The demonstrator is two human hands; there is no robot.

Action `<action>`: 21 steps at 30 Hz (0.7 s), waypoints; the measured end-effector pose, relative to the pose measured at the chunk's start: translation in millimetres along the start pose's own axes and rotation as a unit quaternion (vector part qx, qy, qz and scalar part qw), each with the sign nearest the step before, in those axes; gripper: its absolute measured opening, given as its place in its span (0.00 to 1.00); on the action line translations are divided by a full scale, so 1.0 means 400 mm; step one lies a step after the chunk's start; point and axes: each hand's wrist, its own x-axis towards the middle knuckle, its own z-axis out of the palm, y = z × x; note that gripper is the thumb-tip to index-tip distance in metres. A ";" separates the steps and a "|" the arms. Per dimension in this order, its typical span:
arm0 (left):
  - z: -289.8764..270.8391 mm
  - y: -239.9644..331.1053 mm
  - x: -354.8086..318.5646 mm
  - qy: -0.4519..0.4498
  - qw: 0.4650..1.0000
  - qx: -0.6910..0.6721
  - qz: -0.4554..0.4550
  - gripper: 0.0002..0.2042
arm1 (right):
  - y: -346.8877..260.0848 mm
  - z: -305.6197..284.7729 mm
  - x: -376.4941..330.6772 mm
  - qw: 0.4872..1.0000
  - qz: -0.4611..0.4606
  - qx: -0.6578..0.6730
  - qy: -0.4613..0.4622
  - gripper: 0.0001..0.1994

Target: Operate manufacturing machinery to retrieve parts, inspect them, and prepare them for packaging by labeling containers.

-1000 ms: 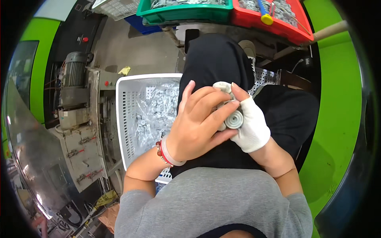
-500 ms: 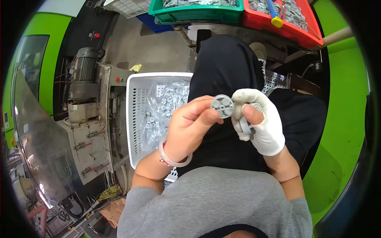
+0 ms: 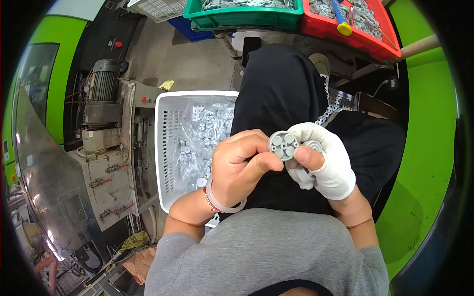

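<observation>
Between the thumb and forefinger of my bare left hand (image 3: 242, 160) is a round grey plastic part (image 3: 283, 146), its face with several round recesses turned up toward me. My right hand (image 3: 328, 160) wears a white glove with the thumb bare. Its fingertips meet the right rim of that round part. Curled in the right palm are more grey round parts (image 3: 313, 145), partly hidden by the thumb and fingers. Both hands are close together over my lap.
On my left stands a white basket (image 3: 161, 143) with a clear bag of grey parts (image 3: 202, 143). Ahead are a green bin (image 3: 244, 18) and a red bin (image 3: 355, 42) of parts; a yellow-and-blue-handled tool (image 3: 344, 27) lies on the red one. Machinery with a motor (image 3: 105, 81) is far left.
The round part has moved slightly right and toward me, and its face has turned more fully upward. My gloved fingers now touch its rim.
</observation>
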 end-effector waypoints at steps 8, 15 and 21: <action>-0.007 -0.007 -0.001 -0.021 0.999 0.023 0.036 0.26 | -0.005 0.001 -0.010 1.000 0.016 0.025 0.006 0.18; -0.002 0.000 0.002 -0.023 0.993 0.079 0.082 0.32 | -0.004 0.002 -0.016 1.000 0.000 0.014 0.005 0.17; 0.004 0.009 0.002 -0.020 0.994 0.075 0.076 0.29 | -0.002 0.001 -0.021 1.000 -0.010 0.011 0.010 0.18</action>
